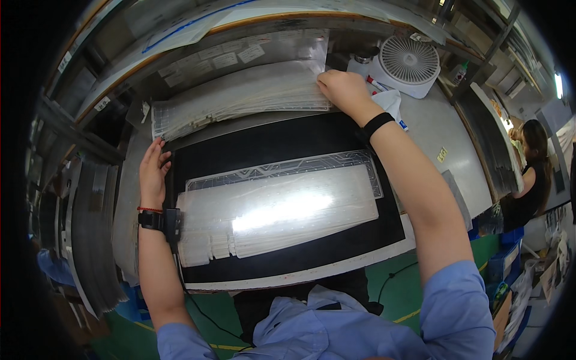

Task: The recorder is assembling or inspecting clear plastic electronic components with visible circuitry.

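Observation:
A fanned stack of translucent film sheets (240, 90) lies at the back of the bench. My right hand (343, 90) is closed at its right end, thumb and fingers pinching the edge of the upper sheet. At the stack's near left corner is my left hand (155, 167), its fingers apart and the fingertips against or very close to the sheet edges. Nearer me, a second stack of glossy film sheets (288, 204) rests on a black mat (252, 139), reflecting the light. A sheet printed with circuit-like lines (282, 167) shows from behind that stack.
A white fan (410, 63) stands at the back right beside a bottle (360, 63), with a white cloth (389, 103) near it. Shelving (240, 30) runs along the back. Upright stacks of sheets (93, 234) flank the bench. Another person (531, 165) sits at the far right.

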Demonstrator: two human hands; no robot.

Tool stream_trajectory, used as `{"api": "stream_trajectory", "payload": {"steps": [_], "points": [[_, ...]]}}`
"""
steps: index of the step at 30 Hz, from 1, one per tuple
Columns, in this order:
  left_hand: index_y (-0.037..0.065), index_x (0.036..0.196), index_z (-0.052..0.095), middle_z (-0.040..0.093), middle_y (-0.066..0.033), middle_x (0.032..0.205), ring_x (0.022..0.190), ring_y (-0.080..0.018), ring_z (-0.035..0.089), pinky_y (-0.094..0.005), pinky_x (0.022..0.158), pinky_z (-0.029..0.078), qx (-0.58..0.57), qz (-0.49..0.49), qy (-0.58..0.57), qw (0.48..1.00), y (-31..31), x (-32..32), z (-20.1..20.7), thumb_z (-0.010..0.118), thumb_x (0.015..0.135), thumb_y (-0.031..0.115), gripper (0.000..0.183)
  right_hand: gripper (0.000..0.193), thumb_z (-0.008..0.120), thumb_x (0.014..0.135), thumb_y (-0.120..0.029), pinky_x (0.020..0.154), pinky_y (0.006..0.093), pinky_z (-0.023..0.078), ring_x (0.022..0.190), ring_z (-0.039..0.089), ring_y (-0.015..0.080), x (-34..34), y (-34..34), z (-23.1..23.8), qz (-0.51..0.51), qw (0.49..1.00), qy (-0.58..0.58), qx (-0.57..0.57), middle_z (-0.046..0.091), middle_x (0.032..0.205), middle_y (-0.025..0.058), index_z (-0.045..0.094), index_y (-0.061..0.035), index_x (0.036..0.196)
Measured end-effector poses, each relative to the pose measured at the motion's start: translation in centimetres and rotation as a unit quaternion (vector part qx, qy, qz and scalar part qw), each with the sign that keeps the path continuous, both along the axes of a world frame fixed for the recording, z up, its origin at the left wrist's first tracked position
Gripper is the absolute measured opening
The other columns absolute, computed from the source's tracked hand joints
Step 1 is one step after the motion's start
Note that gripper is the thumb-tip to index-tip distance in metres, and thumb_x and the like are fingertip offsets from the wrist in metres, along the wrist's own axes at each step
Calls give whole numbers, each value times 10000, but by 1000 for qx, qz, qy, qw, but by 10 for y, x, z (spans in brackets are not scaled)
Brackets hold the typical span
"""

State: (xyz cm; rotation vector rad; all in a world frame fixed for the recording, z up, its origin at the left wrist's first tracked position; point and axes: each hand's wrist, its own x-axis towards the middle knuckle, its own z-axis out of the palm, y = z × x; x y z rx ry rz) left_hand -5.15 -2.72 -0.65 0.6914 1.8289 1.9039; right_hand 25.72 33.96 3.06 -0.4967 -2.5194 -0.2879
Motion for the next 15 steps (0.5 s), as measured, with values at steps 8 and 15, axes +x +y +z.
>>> {"api": "stream_trajectory", "payload": {"steps": [8,15], "points": [[57,1372,479,550,-30,1278,988,-103,570,-245,820,446,5,16,26,1000,4,3,5,531,985,261,441,137,594,885,-217,631,422,508,734,641,344,43,-58,28,109,975,102,-164,650,796,133,597,-80,885],[31,1381,469,540,-54,1317,1002,-113,581,-253,818,467,26,-7,38,999,3,5,7,521,992,250,449,108,584,804,-125,623,406,518,758,644,285,101,-206,39,376,867,-167,-283,627,807,96,580,-93,907]]}}
